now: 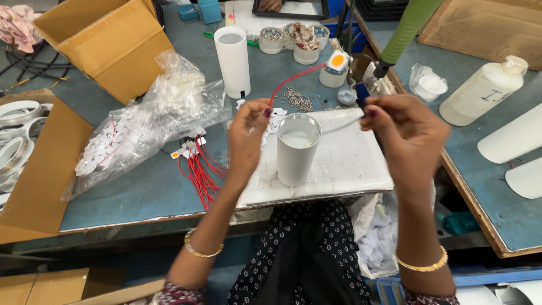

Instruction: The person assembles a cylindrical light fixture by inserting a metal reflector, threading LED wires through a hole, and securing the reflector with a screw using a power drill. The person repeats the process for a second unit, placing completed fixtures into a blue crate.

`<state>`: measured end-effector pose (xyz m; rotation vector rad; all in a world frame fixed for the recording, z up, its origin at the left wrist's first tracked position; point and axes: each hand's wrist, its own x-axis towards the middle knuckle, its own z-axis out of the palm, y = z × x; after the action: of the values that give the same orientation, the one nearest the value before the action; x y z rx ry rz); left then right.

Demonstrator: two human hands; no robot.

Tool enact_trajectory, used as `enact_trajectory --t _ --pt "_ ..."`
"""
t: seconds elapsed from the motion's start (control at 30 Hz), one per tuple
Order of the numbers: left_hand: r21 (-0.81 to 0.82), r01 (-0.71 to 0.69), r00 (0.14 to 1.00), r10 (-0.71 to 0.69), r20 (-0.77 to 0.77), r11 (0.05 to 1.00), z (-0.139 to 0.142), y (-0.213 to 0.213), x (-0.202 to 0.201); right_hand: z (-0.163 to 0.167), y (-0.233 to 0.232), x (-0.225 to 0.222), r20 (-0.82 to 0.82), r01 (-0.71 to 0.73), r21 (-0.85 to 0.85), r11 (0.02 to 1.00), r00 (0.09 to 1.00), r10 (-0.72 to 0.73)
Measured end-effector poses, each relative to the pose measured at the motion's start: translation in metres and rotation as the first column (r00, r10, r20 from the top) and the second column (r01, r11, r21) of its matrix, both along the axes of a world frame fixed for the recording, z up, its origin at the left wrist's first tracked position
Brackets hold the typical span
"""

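My left hand point(248, 133) pinches the near end of a red wire point(293, 76) that runs up to a small white part with an orange disc point(337, 61). My right hand point(403, 127) pinches a thin white wire point(344, 125) that leads down toward a white cylindrical housing point(297, 149). The housing stands upright and open-topped on a white work board point(350, 164), between my two hands. A second, taller white cylinder point(234, 61) stands further back on the table.
A clear bag of white parts point(144, 127) and a bundle of red wires point(199, 175) lie left. Open cardboard boxes point(110, 42) sit at the back left. Small screws point(298, 100), tape rolls point(272, 39), a white bottle point(483, 90) and a hanging green tool point(407, 25) surround the board.
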<state>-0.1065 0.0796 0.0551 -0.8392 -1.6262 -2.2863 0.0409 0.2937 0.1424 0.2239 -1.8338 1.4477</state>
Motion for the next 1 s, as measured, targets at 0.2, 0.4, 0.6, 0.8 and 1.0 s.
enact_trajectory --t 0.2,0.4,0.6,0.8,1.0 --pt "-0.092 -0.033 0.998 0.038 0.046 0.995 -0.031 0.052 0.005 -0.010 0.012 0.001 0.210 -0.162 -0.014 0.987 0.964 0.161" --pt "-0.070 -0.030 0.999 0.033 0.035 0.997 -0.027 0.037 0.062 -0.009 0.010 0.028 0.608 -0.576 0.283 0.767 0.726 0.321" --pt "-0.005 0.031 0.999 -0.031 0.032 0.999 -0.032 0.038 0.091 0.002 -0.015 0.018 0.553 -0.481 0.517 0.709 0.819 0.152" --pt "-0.133 -0.043 0.983 0.066 0.172 0.990 -0.031 0.061 0.093 -0.015 -0.046 0.005 0.294 -0.021 0.835 0.550 0.862 -0.413" --pt "-0.057 -0.055 0.998 0.053 -0.026 0.997 -0.027 0.082 0.100 -0.038 -0.031 -0.008 0.054 0.132 0.929 0.344 0.874 -0.483"
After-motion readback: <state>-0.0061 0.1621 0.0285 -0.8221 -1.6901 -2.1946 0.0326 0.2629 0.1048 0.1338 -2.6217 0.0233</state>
